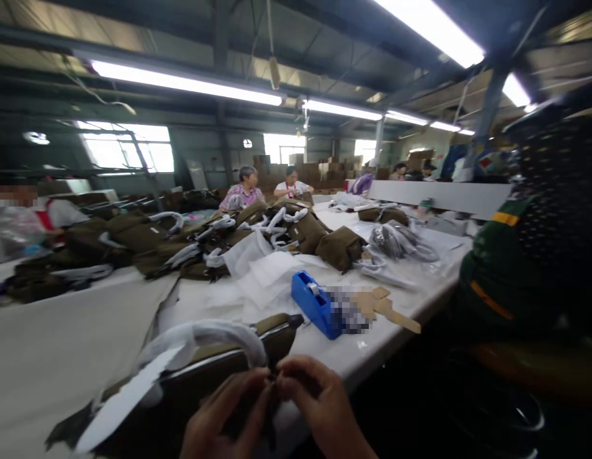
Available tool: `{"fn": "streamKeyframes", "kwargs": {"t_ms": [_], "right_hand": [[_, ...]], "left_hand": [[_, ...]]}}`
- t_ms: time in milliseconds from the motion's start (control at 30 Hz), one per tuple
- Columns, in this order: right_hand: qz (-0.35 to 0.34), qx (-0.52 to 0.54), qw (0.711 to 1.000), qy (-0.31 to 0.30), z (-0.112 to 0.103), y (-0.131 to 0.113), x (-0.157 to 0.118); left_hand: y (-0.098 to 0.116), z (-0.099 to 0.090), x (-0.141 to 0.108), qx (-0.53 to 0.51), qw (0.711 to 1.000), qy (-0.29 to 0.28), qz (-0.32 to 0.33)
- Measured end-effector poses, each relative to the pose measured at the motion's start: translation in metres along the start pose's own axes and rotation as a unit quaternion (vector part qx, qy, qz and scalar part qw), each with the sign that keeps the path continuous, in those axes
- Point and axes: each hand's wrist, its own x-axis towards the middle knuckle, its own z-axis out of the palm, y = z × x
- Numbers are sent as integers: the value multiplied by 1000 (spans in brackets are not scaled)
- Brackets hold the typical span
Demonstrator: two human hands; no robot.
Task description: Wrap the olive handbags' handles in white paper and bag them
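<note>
An olive-brown bag (204,376) lies at the table's front, its handle (219,333) wrapped in white material. A long white strip (128,401) hangs from the wrapping at the left. My left hand (233,408) and my right hand (315,395) meet at the bag's right end, near the foot of the handle. Both are closed in a pinch, fingertips almost touching, on a small dark piece too small to name. Just beyond them stands a blue tape dispenser (319,305), with tan paper pieces (384,306) to its right.
White sheets (262,271) lie behind the dispenser. More brown bags (341,247) with wrapped handles are heaped across the table (61,338). Clear plastic (405,245) lies at the back right. A person in dark and green clothing (529,255) is close at the right; others sit beyond the bags.
</note>
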Motion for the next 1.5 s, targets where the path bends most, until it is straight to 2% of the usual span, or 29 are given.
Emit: {"fn": "streamKeyframes", "kwargs": {"t_ms": [200, 433, 800, 1000, 1133, 1200, 1300, 1367, 1467, 1500], "right_hand": [[-39, -23, 999, -5, -4, 0, 1], [-68, -31, 997, -3, -5, 2, 3], [-129, -79, 988, -10, -3, 1, 5], [-148, -109, 983, -20, -3, -5, 3], [-136, -122, 983, -35, -3, -9, 3], [-127, -125, 983, -40, -3, -10, 5], [-113, -141, 983, -43, -5, -7, 6], [-112, -171, 979, -6, -10, -3, 4], [-112, -225, 965, 80, -16, 10, -1], [-100, -235, 963, 89, -16, 15, -4]], "left_hand": [[12, -1, 4, -24, 999, -17, -17], [16, 1, 4, -30, 999, -22, -18], [16, 0, 6, -30, 999, -35, 17], [16, 1, 4, -32, 999, -4, 28], [16, 4, 3, -37, 999, 14, 26], [15, 6, 2, -39, 999, 22, 15], [13, 5, 0, -30, 999, 4, -17], [10, 1, -3, -8, 999, 8, -50], [6, -8, -12, 11, 989, 62, -133], [5, -10, -15, 6, 986, 60, -156]]}}
